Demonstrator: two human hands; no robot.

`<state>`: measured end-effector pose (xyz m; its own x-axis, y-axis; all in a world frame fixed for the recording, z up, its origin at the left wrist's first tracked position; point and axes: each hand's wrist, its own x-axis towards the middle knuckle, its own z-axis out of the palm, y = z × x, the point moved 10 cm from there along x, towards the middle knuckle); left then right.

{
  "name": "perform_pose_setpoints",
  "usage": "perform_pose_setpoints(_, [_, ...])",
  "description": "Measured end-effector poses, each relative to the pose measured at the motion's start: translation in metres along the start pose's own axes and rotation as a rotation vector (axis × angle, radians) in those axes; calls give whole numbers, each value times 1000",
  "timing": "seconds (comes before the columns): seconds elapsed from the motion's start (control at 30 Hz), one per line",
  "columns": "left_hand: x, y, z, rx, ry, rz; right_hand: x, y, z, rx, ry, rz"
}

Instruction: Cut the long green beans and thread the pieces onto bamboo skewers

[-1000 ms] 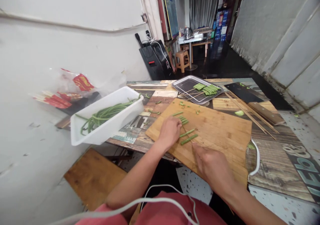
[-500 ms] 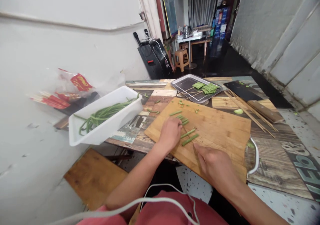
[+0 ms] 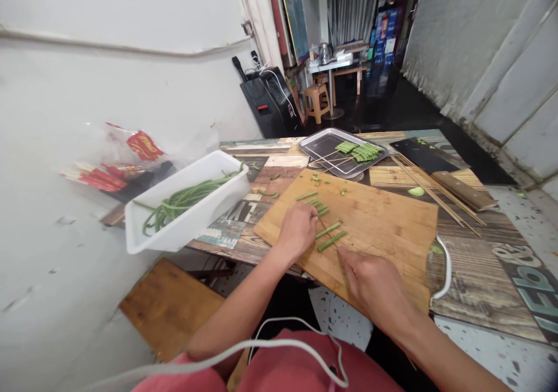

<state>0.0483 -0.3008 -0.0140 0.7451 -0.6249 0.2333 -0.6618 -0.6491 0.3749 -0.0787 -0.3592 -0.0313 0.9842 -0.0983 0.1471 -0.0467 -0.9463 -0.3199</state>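
Observation:
On the wooden cutting board (image 3: 387, 223), my left hand (image 3: 299, 229) is closed with its fingertips on several short green bean pieces (image 3: 321, 210) at the end of a thin bamboo skewer (image 3: 322, 223). My right hand (image 3: 372, 275) grips that skewer lower down, its fingers closed around it. Two loose bean pieces (image 3: 332, 241) lie on the board between my hands, and another piece (image 3: 306, 196) rests beyond my left fingers. Small green scraps (image 3: 315, 177) are scattered near the board's far edge. My left fingers partly hide the pieces they touch.
A white container (image 3: 150, 242) of long green beans stands left. Behind the board, a metal tray (image 3: 320, 143) bears skewered bean pieces (image 3: 366, 151). Right of it lie a cleaver (image 3: 464, 191), loose skewers (image 3: 429, 197) and a pale green piece (image 3: 416, 191). The board has a metal handle (image 3: 447, 267).
My hands stay in nearly the same place on the board, with the same grip. The camera view has shifted slightly.

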Motion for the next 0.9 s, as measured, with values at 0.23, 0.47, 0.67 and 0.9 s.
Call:
perform_pose_setpoints(0.23, [0, -1, 0, -3, 1, -20, 5, -1, 2, 2, -42, 34])
perform_pose_setpoints(0.47, [-5, 4, 0, -29, -1, -7, 12, -4, 1, -45, -97, 44])
perform_pose_setpoints(0.67, [-5, 2, 0, -94, -48, 8, 9, -1, 3, -55, -89, 56])
perform_pose_setpoints(0.9, [-1, -16, -7, -62, 44, -120, 9, -2, 4, -56, -63, 39])
